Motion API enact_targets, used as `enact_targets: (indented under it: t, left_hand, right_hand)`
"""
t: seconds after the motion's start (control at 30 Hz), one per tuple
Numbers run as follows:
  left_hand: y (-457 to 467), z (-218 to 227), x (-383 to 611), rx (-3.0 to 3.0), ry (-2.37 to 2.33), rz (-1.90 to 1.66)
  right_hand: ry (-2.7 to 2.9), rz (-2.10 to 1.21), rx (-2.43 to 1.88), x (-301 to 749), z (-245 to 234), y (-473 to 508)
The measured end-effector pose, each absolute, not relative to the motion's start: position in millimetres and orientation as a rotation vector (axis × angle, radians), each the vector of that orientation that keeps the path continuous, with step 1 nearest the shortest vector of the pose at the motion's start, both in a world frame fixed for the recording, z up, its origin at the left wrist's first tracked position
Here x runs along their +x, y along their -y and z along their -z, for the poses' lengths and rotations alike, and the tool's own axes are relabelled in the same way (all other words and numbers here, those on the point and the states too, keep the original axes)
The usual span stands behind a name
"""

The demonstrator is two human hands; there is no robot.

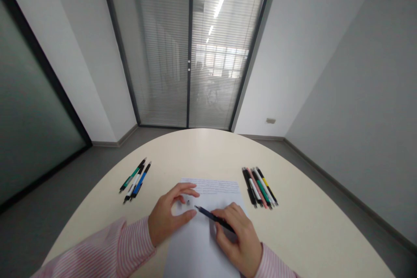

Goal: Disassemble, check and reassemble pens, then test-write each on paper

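A white sheet of paper [202, 243] with lines of writing near its far edge lies on the round cream table [309, 226] in front of me. My right hand [239, 236] grips a dark blue pen [208, 213] with its tip pointing left over the sheet. My left hand [169, 217] rests on the sheet's left part, thumb and fingers curled around a small pale item [188, 202], perhaps a pen cap; whether they touch it I cannot tell. Both my sleeves are pink striped.
Three pens [135, 180] (green, white, blue) lie in a group at the left of the table. Several more pens [259, 186] lie side by side at the right. Beyond the table are a grey floor, white walls and a glass door with blinds [189, 47].
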State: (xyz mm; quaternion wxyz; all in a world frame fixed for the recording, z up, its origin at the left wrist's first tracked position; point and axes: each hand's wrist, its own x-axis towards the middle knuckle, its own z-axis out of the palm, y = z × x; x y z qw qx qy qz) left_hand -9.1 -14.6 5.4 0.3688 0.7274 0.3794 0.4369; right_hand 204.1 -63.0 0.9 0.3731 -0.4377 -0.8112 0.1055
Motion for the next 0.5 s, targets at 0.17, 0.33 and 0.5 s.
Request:
enact_targets:
  t: [0.17,0.33,0.5]
  left_hand:
    - [6,8,-17,2.157,-1.216,-1.070]
    - [-2,17,-23,2.308,-1.272,-0.968]
    - [-3,6,-22,1.993,-1.249,-0.972]
  right_hand:
    - [2.017,-0.258,-1.152,205,2,62]
    - [2.011,-0.262,-1.165,205,3,62]
    - [2.009,-0.226,-1.175,205,4,62]
